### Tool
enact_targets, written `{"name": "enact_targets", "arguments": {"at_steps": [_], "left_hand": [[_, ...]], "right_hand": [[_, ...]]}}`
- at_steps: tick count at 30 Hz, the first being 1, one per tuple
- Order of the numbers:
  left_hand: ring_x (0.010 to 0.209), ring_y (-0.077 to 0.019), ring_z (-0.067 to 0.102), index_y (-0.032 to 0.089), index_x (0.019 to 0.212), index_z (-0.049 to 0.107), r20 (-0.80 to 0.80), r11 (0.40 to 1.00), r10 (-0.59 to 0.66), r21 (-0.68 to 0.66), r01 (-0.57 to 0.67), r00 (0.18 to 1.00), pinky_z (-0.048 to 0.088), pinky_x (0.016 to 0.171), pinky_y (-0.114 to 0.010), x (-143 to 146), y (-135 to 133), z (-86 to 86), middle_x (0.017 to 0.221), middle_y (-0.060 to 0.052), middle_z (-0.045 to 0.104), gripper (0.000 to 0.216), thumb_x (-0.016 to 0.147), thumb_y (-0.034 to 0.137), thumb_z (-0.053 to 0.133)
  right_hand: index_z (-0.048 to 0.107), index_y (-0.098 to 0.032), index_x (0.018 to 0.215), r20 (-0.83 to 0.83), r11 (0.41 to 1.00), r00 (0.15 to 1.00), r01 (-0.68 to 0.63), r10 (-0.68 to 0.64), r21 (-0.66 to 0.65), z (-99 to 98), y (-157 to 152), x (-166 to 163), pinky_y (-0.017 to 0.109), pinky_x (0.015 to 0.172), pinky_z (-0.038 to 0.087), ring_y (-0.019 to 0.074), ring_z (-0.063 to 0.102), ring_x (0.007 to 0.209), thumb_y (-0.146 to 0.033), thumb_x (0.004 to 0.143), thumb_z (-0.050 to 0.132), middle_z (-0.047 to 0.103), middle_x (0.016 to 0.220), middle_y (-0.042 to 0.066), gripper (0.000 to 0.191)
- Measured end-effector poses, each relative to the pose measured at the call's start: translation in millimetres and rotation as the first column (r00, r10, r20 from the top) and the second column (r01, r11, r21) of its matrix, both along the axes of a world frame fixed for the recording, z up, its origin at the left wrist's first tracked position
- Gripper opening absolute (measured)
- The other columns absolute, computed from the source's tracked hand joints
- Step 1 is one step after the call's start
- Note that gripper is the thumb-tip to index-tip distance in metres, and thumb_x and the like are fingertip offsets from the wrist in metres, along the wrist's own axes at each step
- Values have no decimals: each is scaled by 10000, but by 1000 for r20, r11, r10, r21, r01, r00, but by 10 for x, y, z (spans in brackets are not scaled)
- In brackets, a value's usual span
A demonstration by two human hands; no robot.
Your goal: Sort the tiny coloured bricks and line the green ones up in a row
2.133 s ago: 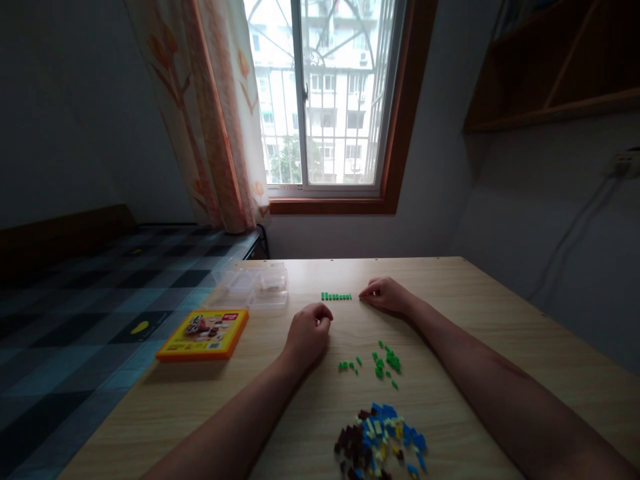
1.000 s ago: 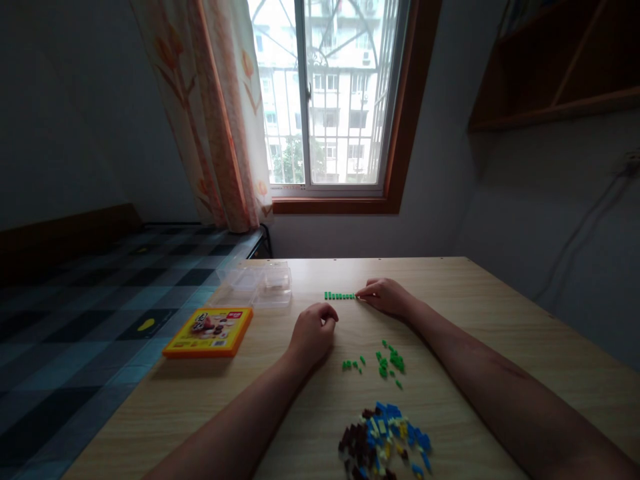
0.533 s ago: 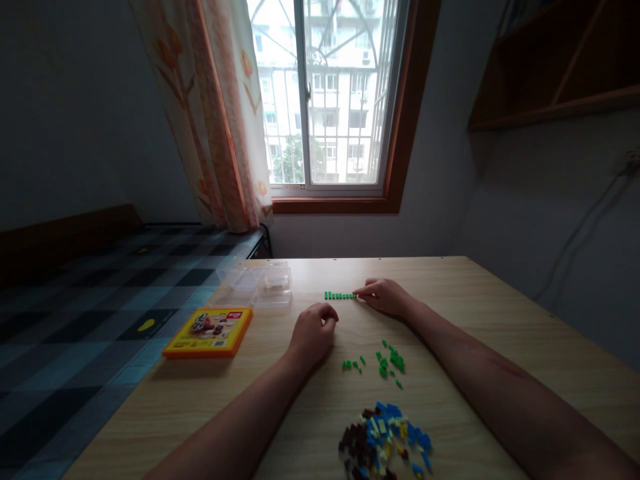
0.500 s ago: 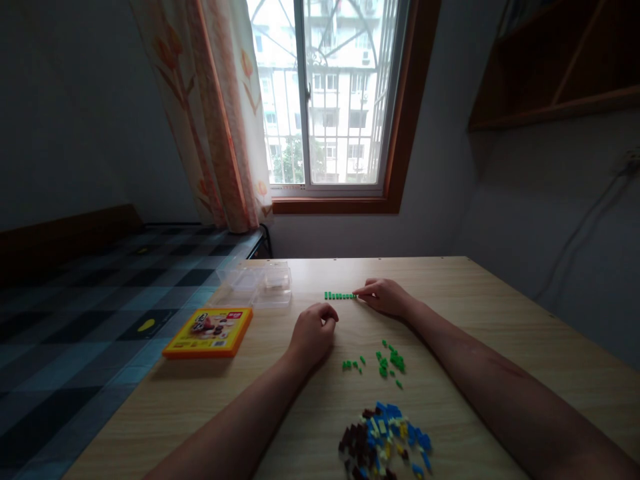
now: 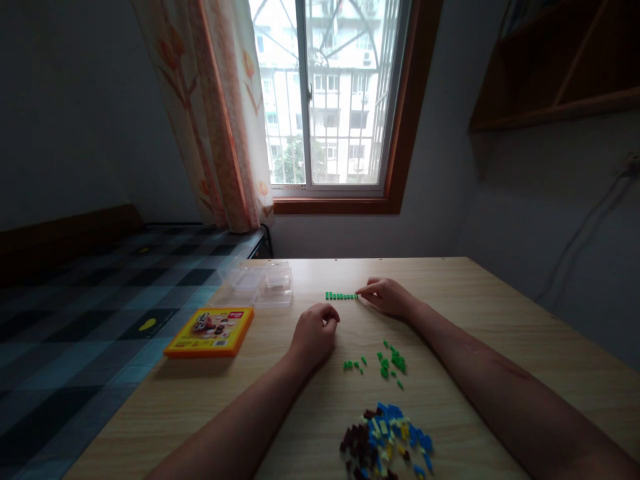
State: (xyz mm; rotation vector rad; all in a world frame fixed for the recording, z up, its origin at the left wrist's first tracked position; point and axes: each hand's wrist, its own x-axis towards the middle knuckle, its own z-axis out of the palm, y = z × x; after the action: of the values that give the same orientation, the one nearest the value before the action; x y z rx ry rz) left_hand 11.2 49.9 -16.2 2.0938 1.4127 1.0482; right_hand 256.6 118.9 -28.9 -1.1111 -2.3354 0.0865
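A row of small green building bricks (image 5: pixel 341 296) lies on the far part of the table. At its right end my right hand (image 5: pixel 385 295) reaches down, its fingers closed on a green brick (image 5: pixel 357 297) that they partly hide. My left hand (image 5: pixel 315 328) rests on the table nearer to me, left of and below the row. Its fingers are curled in, and nothing shows between them. Loose green bricks (image 5: pixel 397 361) lie scattered between my forearms. Closer still is a mixed pile of brown, blue, yellow and cream bricks (image 5: pixel 383 437).
An orange-yellow box (image 5: pixel 210 332) with a printed lid lies at the table's left edge. Behind it stand clear plastic trays (image 5: pixel 257 287). A bed with a checked cover (image 5: pixel 115 307) adjoins the left side. A window (image 5: pixel 330 100) and curtain (image 5: pixel 215 120) are beyond the table.
The view has shifted very slightly. My right hand stays at the right end of the green row, and my left hand rests where it was.
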Motion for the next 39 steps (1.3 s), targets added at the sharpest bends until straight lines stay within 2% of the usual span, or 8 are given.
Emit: {"name": "enact_targets", "arguments": {"at_steps": [15,27,39], "left_hand": [[710,-157,573,176,677,682,-11,1000,0,-1,0,1000,429,713,-270,-3,-4,6,723,-13,660,216,708,42,516],[714,-159,579,182,675,679,-16,1000,-4,0,4,1000,440,725,-271,-9,-2,2,726,-12,665,217,707,43,514],[690,-152,569,179,675,683,-13,1000,-8,3,8,1000,437,708,-264,-2,-10,11,712,-9,655,225,709,33,515]], "right_hand": [[771,-292,1049,57,1000,998,-10,11,-19,-34,54,11,224,647,396,120,602,684,-251,920,571,695,862,31,241],[783,-235,1001,-66,1000,997,-27,27,-5,-43,45,19,236,676,442,124,587,660,-249,924,554,680,826,54,241],[795,-249,951,-36,1000,999,-5,4,-23,-47,20,-1,226,619,407,109,562,612,-229,884,596,694,797,33,211]]}}
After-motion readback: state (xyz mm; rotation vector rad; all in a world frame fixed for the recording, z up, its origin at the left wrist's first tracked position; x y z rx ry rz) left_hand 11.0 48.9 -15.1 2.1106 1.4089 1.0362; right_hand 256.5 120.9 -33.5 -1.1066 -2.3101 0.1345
